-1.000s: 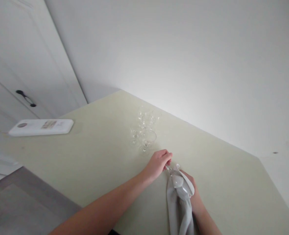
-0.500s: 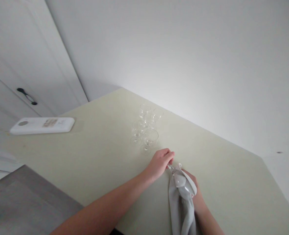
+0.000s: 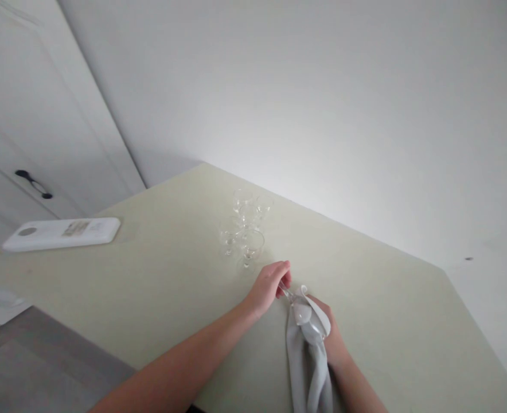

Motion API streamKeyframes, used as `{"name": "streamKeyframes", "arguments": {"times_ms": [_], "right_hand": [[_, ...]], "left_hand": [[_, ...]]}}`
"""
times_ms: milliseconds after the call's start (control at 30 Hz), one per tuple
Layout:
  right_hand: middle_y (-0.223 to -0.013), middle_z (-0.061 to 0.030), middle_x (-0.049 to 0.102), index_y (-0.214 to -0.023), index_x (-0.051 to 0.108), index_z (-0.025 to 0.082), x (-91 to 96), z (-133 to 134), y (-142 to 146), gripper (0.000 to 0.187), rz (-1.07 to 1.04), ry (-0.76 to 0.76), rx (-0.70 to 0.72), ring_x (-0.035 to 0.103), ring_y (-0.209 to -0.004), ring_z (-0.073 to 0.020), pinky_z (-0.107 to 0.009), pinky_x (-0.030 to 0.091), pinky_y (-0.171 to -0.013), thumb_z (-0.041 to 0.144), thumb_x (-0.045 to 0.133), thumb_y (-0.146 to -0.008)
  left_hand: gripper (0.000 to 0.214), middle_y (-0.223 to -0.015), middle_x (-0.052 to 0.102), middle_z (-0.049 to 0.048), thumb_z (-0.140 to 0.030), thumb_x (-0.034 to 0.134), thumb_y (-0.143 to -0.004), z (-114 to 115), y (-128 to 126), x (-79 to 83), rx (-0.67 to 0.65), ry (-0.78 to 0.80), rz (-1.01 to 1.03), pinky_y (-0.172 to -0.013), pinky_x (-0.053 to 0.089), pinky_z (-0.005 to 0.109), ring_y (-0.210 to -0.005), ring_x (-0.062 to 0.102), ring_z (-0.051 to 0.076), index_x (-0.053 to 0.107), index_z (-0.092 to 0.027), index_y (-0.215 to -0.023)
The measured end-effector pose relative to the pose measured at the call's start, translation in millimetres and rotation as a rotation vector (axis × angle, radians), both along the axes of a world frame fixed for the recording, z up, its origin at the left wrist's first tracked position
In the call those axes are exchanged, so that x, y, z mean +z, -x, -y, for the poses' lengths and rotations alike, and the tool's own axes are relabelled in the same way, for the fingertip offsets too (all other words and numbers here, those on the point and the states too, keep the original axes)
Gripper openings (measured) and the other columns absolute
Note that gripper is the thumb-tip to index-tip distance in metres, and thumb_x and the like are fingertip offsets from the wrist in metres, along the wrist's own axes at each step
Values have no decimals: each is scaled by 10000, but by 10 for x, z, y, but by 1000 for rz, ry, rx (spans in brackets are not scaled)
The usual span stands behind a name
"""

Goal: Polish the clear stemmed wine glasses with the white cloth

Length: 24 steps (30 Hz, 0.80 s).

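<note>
one pale counter (image 3: 386, 321) meets white wall (image 3: 322, 115); left grip (image 3: 266, 288) clamps glass (image 3: 302, 314), right grip (image 3: 332, 335) cloth (image 3: 317, 378).

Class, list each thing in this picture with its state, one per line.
Light-grey fabric cloth: hanging in folds
Held clear stemmed glass: tilted, bowl against cloth
Left hand: closed on stem end
Right hand: holding cloth, partly hidden
Grouped clear stemmed glasses: standing upright
Long white rounded object: lying flat
White panelled cabinet door: shut
</note>
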State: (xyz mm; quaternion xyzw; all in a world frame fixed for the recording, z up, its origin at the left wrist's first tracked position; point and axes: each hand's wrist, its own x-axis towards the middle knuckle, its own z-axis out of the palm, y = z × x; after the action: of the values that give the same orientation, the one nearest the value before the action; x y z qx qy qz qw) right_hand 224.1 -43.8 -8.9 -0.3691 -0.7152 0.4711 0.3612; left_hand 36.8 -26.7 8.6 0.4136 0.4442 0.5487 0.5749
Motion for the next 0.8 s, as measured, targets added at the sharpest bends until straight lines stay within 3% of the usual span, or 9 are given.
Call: {"name": "streamKeyframes", "arguments": {"times_ms": [267,433,500,633,700,800], "right_hand": [[-653,35,461,-698,500,212,-10,-7,20,222,-7,54,11,381,-596,-130,-269,351,-552,347,629,-818],[-693,10,556,-752,577,197,-6,-2,24,150,5,55,0,493,-623,-156,-273,401,-574,318,624,-828],[-792,-19,649,-875,650,191,2,18,37,110,23,9,-25,599,-724,-191,-277,475,-654,284,644,-817],[-1067,-82,730,-1152,689,207,22,77,70,341,64,-162,-24,687,-945,-239,-315,540,-856,252,672,-814],[-1060,-89,746,-1126,719,217,25,79,62,306,51,-150,-17,701,-910,-247,-333,560,-830,273,655,-831],[-875,-81,760,-946,775,246,3,17,-20,212,-4,-53,-90,708,-759,-287,-387,582,-661,353,645,-817]], "left_hand": [[471,-553,460,-24,-562,492,-854,-38,-4,-56,14,-19,-53,-444,296,237,-440,403,87,447,-195,-563],[466,-496,378,-53,-551,470,-865,-40,-4,-58,26,24,-56,-428,214,241,-402,300,72,465,-194,-566],[463,-481,364,-60,-561,474,-855,-56,3,-64,19,70,-44,-420,197,239,-394,280,69,476,-193,-573],[470,-476,382,-57,-601,520,-810,-97,24,-83,-15,140,-14,-399,184,237,-386,279,66,492,-192,-580],[481,-490,399,-53,-622,536,-798,-95,26,-83,-18,133,8,-393,188,237,-384,287,66,502,-189,-592],[470,-572,479,-33,-611,554,-816,-49,15,-48,1,22,18,-409,233,225,-417,351,65,535,-173,-644]]}}
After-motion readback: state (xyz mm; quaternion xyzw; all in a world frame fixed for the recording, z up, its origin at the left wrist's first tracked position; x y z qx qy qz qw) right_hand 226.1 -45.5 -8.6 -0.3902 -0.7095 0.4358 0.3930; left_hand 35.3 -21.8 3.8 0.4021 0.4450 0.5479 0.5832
